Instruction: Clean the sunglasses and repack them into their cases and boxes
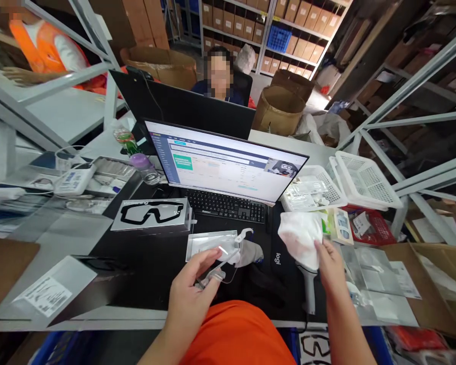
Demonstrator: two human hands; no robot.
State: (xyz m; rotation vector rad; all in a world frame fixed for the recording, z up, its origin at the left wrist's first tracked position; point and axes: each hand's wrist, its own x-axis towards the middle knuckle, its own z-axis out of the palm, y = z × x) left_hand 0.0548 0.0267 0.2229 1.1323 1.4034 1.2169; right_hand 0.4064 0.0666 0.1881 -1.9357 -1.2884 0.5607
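My left hand (195,279) is closed, with thumb and fingers around a pair of clear-framed glasses (228,258) over the black desk mat. One pale curved end of the glasses points up and away. My right hand (330,258) pinches a white cloth (300,238) by its right edge; the cloth hangs above the handheld scanner (309,291) and hides its head. Beyond the left hand lies an open silver box tray (199,242). A grey pouch (250,252) rests beside it, partly behind the glasses.
A glasses box (152,214) lies before the keyboard (224,205) and monitor (228,162). Another silver box (57,289) stands at left. White baskets (368,177) are at right, with a cardboard box (437,274) nearer. One person sits behind the monitors; another is at far left.
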